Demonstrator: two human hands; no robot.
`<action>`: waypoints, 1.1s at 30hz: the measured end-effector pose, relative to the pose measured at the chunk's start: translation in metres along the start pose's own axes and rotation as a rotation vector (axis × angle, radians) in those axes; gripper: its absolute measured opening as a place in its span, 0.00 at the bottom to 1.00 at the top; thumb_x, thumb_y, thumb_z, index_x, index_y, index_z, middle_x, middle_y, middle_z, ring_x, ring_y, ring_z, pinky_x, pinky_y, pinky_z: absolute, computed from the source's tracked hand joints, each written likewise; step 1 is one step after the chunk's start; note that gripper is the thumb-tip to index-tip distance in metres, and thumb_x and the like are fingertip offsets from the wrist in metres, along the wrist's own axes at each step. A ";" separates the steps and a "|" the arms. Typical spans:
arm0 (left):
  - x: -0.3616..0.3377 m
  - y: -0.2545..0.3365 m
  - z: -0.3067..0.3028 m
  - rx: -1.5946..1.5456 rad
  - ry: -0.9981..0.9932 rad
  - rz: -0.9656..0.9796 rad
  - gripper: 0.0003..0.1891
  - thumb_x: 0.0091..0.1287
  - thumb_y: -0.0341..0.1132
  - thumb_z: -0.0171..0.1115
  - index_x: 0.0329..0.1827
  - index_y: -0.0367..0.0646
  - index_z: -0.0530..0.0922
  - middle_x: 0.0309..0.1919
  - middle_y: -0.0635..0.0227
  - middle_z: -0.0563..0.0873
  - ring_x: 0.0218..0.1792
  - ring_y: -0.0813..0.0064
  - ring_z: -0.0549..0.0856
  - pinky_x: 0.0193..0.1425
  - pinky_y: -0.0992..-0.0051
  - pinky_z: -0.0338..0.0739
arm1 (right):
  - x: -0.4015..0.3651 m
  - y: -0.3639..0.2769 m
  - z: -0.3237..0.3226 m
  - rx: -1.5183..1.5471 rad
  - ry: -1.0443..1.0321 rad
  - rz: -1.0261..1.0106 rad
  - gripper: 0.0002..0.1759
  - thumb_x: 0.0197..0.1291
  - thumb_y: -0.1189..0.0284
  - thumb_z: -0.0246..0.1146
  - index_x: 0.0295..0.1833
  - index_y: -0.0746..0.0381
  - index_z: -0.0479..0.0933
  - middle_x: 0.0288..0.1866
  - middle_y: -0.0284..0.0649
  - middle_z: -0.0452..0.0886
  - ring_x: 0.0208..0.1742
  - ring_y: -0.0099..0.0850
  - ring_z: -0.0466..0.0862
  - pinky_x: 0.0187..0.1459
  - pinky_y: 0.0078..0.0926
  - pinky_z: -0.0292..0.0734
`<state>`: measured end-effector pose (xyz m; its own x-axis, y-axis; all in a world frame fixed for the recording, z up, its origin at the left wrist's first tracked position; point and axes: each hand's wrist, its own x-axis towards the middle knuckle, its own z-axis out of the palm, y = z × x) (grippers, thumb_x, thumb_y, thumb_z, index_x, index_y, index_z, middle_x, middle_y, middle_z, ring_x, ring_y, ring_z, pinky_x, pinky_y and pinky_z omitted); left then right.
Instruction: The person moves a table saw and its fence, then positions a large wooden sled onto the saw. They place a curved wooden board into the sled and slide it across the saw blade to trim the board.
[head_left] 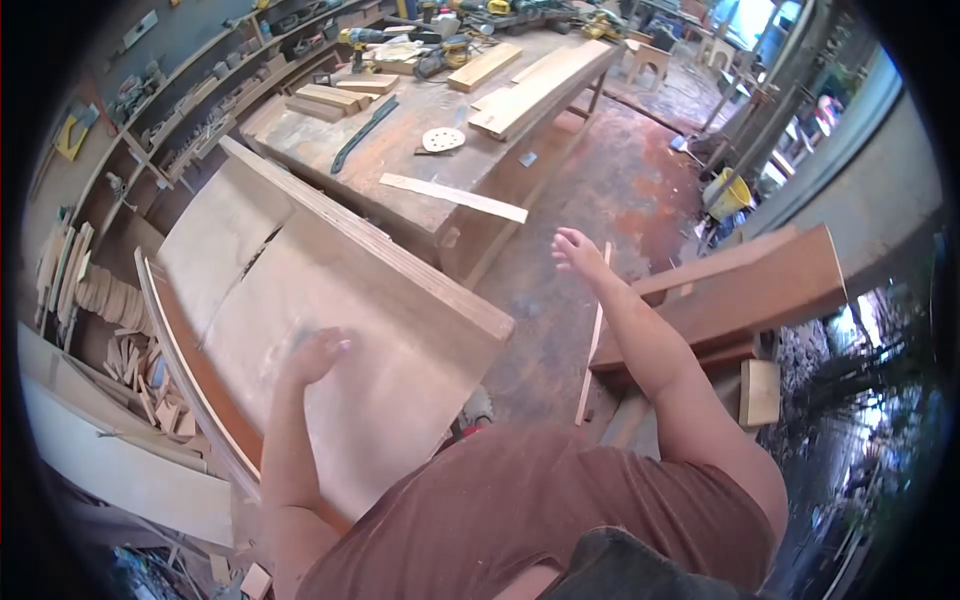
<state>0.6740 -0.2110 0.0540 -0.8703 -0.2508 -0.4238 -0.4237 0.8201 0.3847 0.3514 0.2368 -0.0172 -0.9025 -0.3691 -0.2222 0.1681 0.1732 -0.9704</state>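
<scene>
My left hand (pixel 320 356) is low over a large pale wooden panel (pixel 350 430), slightly blurred. A greyish smear shows by its fingers, and whether they hold anything I cannot make out. The panel lies tilted, with a dark slot (pixel 262 250) in its surface and a thick wooden rail (pixel 400 255) along its far side. Held out in the air to the right, my right hand (pixel 578 250) has loosely bent fingers apart and nothing in them. Nearest to it are a thin wooden strip (pixel 455 196) overhanging the workbench and another narrow strip (pixel 594 345) below.
The workbench (pixel 300 135) bears boards (pixel 545 85), a perforated sanding disc (pixel 443 140), a dark curved strip (pixel 364 134) and power tools (pixel 430 60). A reddish-brown wooden piece (pixel 730 290) stands at right, near a yellow bucket (pixel 728 195). Shelves (pixel 200 85) line the left wall.
</scene>
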 end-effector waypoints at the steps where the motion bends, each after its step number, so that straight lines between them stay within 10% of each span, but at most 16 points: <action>1: 0.012 0.004 0.008 -0.022 -0.004 0.019 0.32 0.71 0.56 0.51 0.68 0.40 0.72 0.69 0.51 0.72 0.72 0.56 0.66 0.76 0.63 0.59 | 0.031 -0.012 0.002 -0.004 -0.022 0.005 0.31 0.68 0.56 0.61 0.69 0.62 0.66 0.55 0.41 0.78 0.51 0.29 0.81 0.48 0.31 0.80; 6: 0.015 0.038 0.041 -0.019 -0.008 0.002 0.29 0.71 0.50 0.53 0.67 0.36 0.72 0.69 0.51 0.71 0.72 0.55 0.66 0.77 0.62 0.58 | 0.159 -0.049 0.032 0.261 -0.116 0.138 0.34 0.68 0.50 0.60 0.67 0.64 0.62 0.55 0.48 0.77 0.51 0.40 0.81 0.52 0.40 0.79; 11: -0.062 0.098 0.086 -0.197 0.230 -0.315 0.28 0.69 0.45 0.59 0.66 0.35 0.72 0.67 0.50 0.73 0.72 0.53 0.67 0.76 0.62 0.60 | 0.294 -0.063 0.052 0.494 -0.159 0.224 0.48 0.69 0.45 0.54 0.76 0.71 0.47 0.74 0.65 0.58 0.71 0.53 0.67 0.63 0.48 0.74; 19: -0.202 0.234 0.177 -0.546 0.492 -0.862 0.25 0.70 0.41 0.59 0.66 0.35 0.72 0.65 0.50 0.75 0.68 0.57 0.72 0.73 0.65 0.63 | 0.404 -0.047 0.079 0.634 -0.026 0.380 0.33 0.71 0.52 0.55 0.66 0.69 0.63 0.56 0.58 0.78 0.51 0.47 0.83 0.43 0.37 0.85; 26: -0.207 0.259 0.162 -0.606 0.776 -0.834 0.23 0.70 0.35 0.57 0.67 0.36 0.71 0.65 0.53 0.76 0.68 0.61 0.73 0.72 0.66 0.64 | 0.368 -0.017 0.052 0.565 -0.269 0.237 0.20 0.75 0.62 0.52 0.48 0.73 0.69 0.29 0.44 0.78 0.23 0.31 0.78 0.24 0.25 0.80; 33: -0.095 0.274 0.064 -0.480 0.717 -0.514 0.23 0.70 0.32 0.56 0.68 0.40 0.71 0.69 0.56 0.71 0.71 0.63 0.69 0.70 0.62 0.66 | 0.262 0.001 -0.016 0.380 -0.611 0.344 0.23 0.74 0.58 0.52 0.56 0.71 0.68 0.42 0.50 0.80 0.40 0.38 0.83 0.40 0.31 0.83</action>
<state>0.6567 0.0706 0.1478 -0.4321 -0.8965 -0.0983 -0.7092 0.2704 0.6511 0.1084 0.1551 -0.0746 -0.4168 -0.8058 -0.4208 0.6208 0.0859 -0.7793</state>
